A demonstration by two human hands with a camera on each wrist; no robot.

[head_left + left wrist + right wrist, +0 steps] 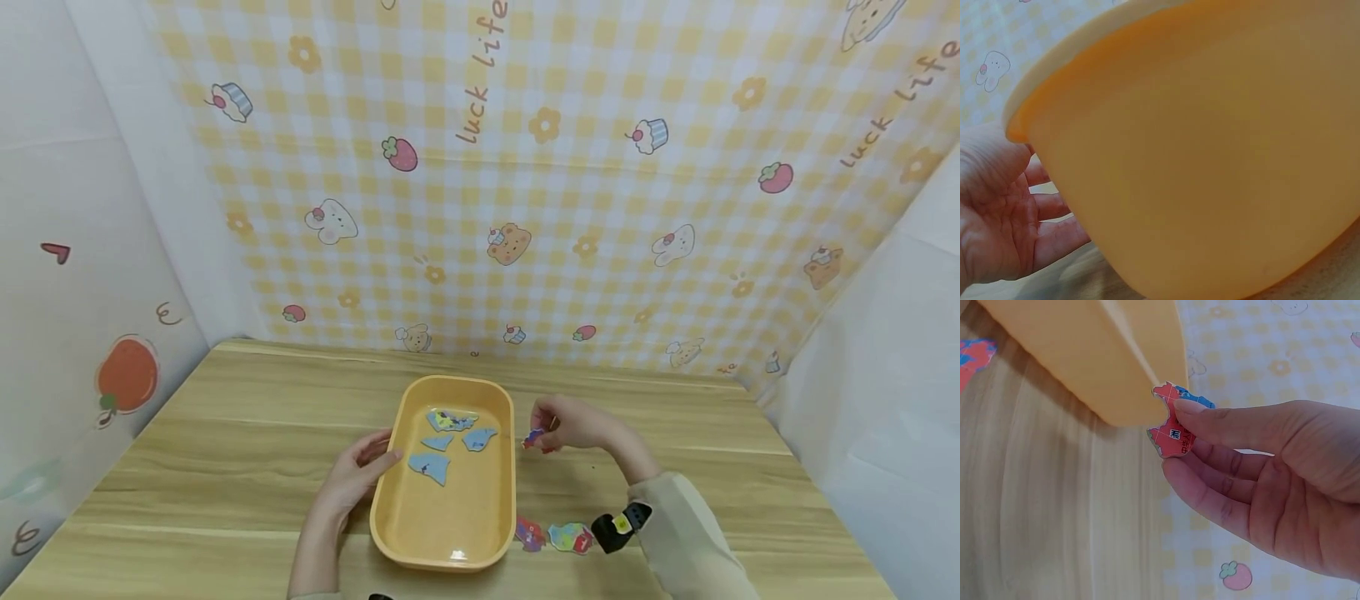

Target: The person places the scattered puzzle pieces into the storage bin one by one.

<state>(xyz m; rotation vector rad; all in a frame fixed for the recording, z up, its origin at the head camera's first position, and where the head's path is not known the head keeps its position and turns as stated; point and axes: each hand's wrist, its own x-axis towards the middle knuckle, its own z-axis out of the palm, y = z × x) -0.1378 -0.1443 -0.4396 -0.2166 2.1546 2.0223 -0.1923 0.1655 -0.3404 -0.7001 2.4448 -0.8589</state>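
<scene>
An orange-yellow plastic tray stands on the table. My left hand grips its left side, thumb on the rim and fingers against the outer wall; the left wrist view shows several of those fingers touching the wall. Off the tray's right side, my right hand pinches a red and blue map puzzle piece with dark printed characters, between thumb and fingers. Part of that piece is covered by the thumb. Inside the tray lie several light-blue puzzle pieces, grouped toward its far half.
Two colourful puzzle pieces, one red-purple and one green-red, lie on the wooden table right of the tray's near end. A black wrist device sits by the right sleeve. Behind the table hangs a yellow checked cloth.
</scene>
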